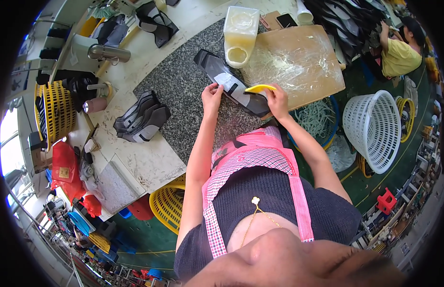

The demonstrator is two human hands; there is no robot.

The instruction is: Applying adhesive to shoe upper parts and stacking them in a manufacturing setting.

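Steadying a dark piece (pixel 239 95), upper centre of frame
My left hand (pixel 212 99) pinches its edge, prob for control; right hand (pixel 278 101) grips a yellow tool (pixel 259 88).

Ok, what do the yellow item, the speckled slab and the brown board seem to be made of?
Yellow item: probably plastic, smooth and evenly coloured. Speckled slab: granite or an imitation, smooth-looking, with grey-black grain. Brown board: perhaps cardboard or fibreboard, matt tan under whitish smears.

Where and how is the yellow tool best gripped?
Probably by its right end, coming from the right, where the right hand holds it: the yellow tool is long and curved, its free left end over the dark piece.
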